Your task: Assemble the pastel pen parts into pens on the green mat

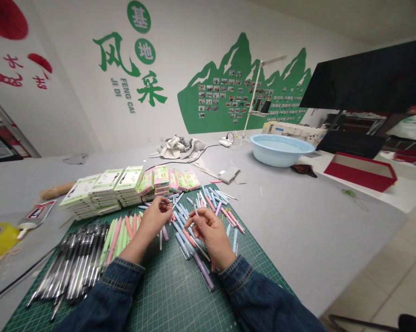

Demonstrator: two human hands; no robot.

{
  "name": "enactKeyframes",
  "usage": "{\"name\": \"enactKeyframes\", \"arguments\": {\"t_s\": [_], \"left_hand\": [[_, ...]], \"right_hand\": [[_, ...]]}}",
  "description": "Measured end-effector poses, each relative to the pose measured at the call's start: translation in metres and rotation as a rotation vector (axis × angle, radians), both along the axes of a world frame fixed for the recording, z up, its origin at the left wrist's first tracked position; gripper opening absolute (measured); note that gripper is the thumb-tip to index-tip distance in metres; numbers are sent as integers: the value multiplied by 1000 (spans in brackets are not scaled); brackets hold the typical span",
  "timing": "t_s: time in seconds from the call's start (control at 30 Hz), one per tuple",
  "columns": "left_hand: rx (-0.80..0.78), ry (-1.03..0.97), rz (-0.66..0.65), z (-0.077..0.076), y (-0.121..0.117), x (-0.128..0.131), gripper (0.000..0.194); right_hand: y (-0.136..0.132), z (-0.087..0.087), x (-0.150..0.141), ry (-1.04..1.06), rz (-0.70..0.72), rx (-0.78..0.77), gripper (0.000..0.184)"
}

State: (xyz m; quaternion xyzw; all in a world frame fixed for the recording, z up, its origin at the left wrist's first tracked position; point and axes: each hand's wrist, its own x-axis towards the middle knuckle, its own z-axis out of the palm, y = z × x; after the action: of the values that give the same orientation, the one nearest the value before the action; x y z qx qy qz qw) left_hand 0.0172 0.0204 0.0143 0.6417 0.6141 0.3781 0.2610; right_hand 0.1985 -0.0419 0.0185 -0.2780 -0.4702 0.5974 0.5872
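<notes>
Both hands work over a green mat, the left hand and right hand above loose pens. Near left lie black pens; boxes stand beyond. Tape and a tube sit far left, a blue basin far right, gloves or cloth by the wall.
</notes>
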Motion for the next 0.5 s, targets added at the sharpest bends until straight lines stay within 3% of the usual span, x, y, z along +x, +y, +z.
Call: {"name": "enactKeyframes", "arguments": {"t_s": [0.07,0.13,0.3,0.5], "left_hand": [[50,-270,-116,15,-9,1,25],[66,-383,-201,32,-20,2,25],[96,-370,-228,70,-42,5,26],[99,-300,-236,86,-48,8,24]], "right_hand": [[0,0,-1,-23,7,-6,11],[-1,0,-2,-50,13,-15,11],[-2,-1,-4,-92,32,-12,12],[-2,-4,-6,-110,40,33,12]]}}
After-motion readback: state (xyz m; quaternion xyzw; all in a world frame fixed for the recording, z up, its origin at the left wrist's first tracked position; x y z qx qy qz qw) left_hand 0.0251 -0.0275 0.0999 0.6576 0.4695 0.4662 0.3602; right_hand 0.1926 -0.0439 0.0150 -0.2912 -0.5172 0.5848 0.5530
